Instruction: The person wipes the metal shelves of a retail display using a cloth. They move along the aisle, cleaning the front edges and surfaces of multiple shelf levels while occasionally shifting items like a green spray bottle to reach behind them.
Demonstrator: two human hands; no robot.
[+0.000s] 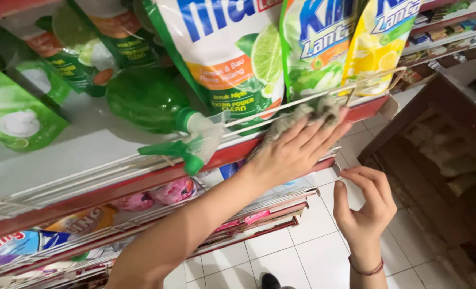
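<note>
White-tiled shop floor below red-edged shelf (45,160). Left hand (297,147) reaches across from lower left, forearm extended, palm down, fingers spread flat, pressing grey cloth (310,112) on shelf front edge near wire rail. Right hand (363,206) raised just under shelf edge, half curled, fingertips pinching edge strip. Green spray bottle (158,104) lies on shelf beside cloth.

Your left hand (297,147) lies flat on a cloth (307,115) at the front edge of the shelf (77,155), pressed against the wire rail (281,109). Just left of it, a spray bottle (158,104) lies on its side on the shelf, nozzle toward the rail. Behind the cloth, refill pouches (232,53) stand in a row. Your right hand (363,206) is lower and to the right, fingertips at the shelf's right end, over the tiled floor (313,241).
</note>
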